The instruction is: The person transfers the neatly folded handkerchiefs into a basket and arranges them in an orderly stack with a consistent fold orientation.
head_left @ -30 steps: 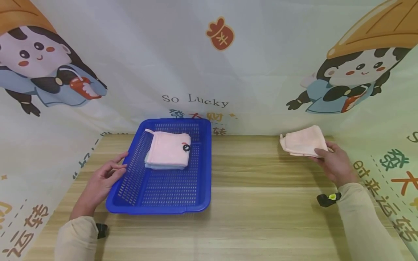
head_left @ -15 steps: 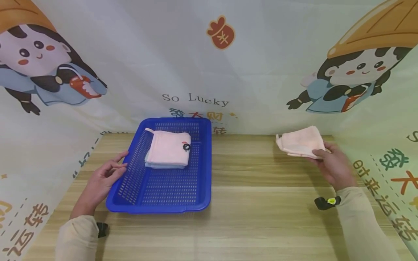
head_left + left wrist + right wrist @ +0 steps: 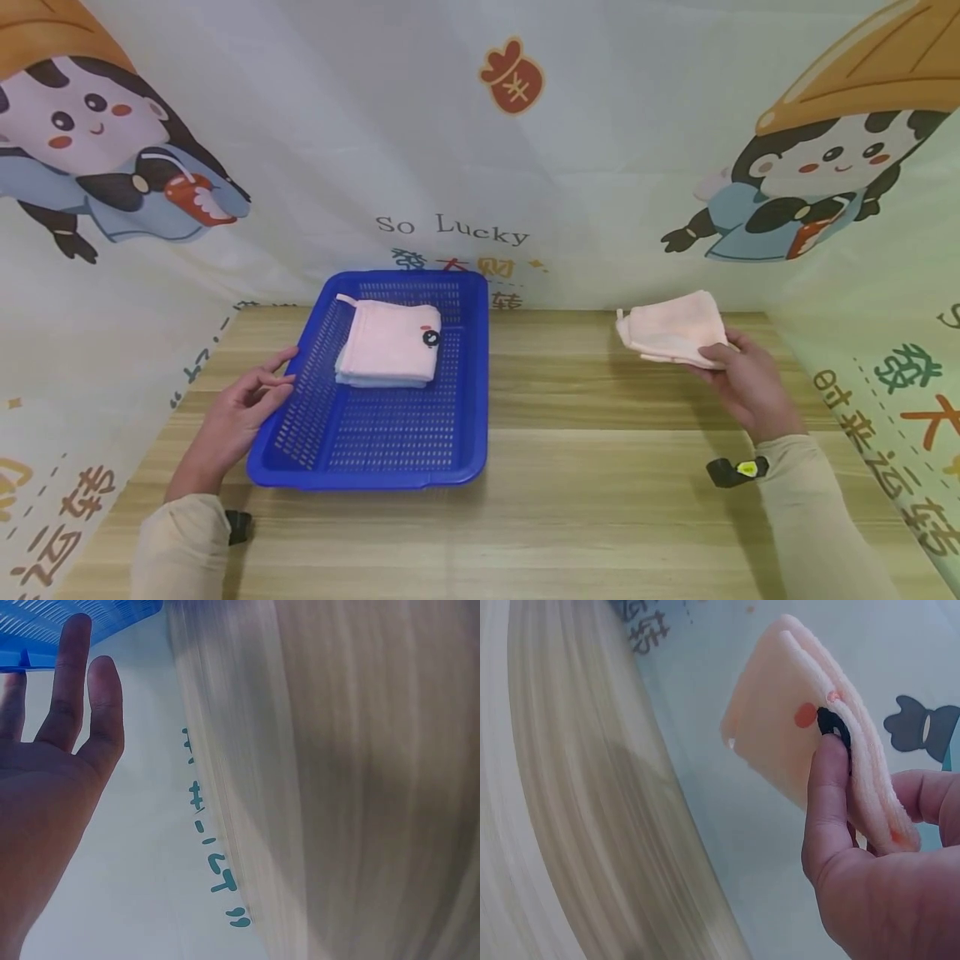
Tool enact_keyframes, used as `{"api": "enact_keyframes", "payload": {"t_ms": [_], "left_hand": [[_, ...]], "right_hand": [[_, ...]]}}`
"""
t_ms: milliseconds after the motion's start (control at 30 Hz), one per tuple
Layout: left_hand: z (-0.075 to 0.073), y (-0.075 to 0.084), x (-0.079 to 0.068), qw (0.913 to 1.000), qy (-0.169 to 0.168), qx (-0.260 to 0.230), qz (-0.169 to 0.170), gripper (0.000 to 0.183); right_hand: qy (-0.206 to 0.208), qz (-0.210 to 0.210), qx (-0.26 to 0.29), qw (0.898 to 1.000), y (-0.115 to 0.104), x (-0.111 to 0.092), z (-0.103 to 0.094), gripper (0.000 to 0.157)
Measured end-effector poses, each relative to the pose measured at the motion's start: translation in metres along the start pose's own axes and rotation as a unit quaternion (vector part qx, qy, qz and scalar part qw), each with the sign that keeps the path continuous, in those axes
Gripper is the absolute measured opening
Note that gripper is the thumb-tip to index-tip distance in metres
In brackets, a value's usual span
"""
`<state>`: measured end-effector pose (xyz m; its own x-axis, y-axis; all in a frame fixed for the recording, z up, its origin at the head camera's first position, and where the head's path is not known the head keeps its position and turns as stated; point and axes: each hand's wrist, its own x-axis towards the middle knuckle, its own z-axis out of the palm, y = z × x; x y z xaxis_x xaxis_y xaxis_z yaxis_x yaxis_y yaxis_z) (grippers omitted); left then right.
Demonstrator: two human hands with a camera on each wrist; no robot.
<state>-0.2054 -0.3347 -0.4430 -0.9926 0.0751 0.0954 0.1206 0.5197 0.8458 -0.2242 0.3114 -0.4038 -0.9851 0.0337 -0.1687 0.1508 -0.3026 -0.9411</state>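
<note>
My right hand pinches a folded pale peach towel by its right edge, lifted above the table. In the right wrist view, the thumb lies on the face of the towel beside a black and red print, with fingers behind it. On the left, my left hand touches the left side of a blue plastic basket. The left wrist view shows the fingers of that hand mostly straight against the basket. Inside the basket, a folded pink towel lies on a light blue one.
A wood-grain table spreads under both hands. Printed cloth walls rise at the back and on both sides. The basket's far rim stands close to the back wall.
My right hand has moved left with the peach towel, a short way toward the basket. The left hand and the basket have stayed in place.
</note>
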Motion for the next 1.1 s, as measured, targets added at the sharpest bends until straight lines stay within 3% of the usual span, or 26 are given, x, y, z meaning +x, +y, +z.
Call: {"api": "enact_keyframes", "payload": {"t_ms": [133, 400, 700, 933, 1100], "left_hand": [[0.0, 0.0, 0.0, 0.9999, 0.003, 0.01, 0.0, 0.039], [0.0, 0.001, 0.001, 1.0, -0.002, 0.001, 0.007, 0.036], [-0.004, 0.001, 0.004, 0.9998, -0.011, 0.004, -0.014, 0.042], [-0.014, 0.0, 0.005, 0.9973, -0.052, -0.027, -0.045, 0.047], [-0.019, 0.001, 0.004, 0.9954, -0.076, -0.03, -0.049, 0.049]], "right_hand": [[-0.019, 0.001, 0.012, 1.0, 0.001, -0.002, 0.007, 0.079], [-0.03, -0.002, 0.026, 0.999, -0.002, -0.006, 0.023, 0.078], [-0.038, -0.005, 0.0, 0.999, 0.0, -0.005, 0.042, 0.064], [-0.044, -0.011, 0.007, 0.999, 0.0, -0.005, 0.055, 0.047], [-0.055, -0.011, 0.014, 0.998, -0.001, -0.004, 0.065, 0.039]]}}
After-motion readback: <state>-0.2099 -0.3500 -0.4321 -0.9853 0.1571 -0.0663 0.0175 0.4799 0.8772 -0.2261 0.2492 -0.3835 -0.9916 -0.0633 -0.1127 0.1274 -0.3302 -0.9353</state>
